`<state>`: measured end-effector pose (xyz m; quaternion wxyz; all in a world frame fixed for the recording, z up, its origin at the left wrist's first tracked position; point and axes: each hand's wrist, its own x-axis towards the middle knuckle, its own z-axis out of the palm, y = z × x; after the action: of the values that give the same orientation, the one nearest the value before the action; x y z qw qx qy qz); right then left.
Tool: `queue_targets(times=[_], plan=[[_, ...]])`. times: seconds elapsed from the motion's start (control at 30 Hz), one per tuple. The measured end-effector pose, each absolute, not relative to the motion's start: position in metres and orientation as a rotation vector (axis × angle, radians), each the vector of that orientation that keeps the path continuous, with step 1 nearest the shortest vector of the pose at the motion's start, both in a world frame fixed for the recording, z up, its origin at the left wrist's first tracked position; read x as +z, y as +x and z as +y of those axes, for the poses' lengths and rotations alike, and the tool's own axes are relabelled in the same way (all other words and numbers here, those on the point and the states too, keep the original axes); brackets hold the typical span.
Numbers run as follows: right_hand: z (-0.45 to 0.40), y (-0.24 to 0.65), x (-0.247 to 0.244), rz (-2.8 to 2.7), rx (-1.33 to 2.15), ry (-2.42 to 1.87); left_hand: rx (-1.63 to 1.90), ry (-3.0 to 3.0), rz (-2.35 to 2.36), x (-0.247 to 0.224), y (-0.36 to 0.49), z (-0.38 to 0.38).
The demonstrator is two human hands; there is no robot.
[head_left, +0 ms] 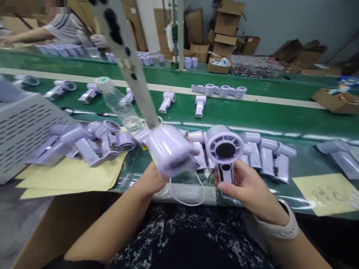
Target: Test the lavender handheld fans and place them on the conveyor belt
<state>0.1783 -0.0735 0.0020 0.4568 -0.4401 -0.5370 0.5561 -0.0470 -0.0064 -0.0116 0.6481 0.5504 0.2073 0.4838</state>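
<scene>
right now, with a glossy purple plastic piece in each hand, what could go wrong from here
The looped white cable hangs near the table's front edge below the left hand, so it might snag.

The round-headed purple fan in the right hand could knock the purple plastic bodies crowded beside it.

The clear plastic bottle is close to the purple pile; a wide reach could tip it.

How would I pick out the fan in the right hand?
At the near edge of the green table, find the right hand, with the pale watch strap. It grips the fan by the handle. Unlike the smooth-sided row beside it, it shows a spoked ring around a dark centre.
</scene>
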Motion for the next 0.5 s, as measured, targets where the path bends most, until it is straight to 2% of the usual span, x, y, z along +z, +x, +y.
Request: queue_targets(times=[0.17, 0.5], plan=[[-0.091, 0.208, -0.010, -1.109, 1.347, -1.048, 0.961, 0.934, 0.343, -0.023, -0.003, -0.014], [-0.090, 0.207, -0.017, -0.891, 1.519, -0.912, 0.793, 1.036, 0.439, -0.011, 0.007, -0.029]])
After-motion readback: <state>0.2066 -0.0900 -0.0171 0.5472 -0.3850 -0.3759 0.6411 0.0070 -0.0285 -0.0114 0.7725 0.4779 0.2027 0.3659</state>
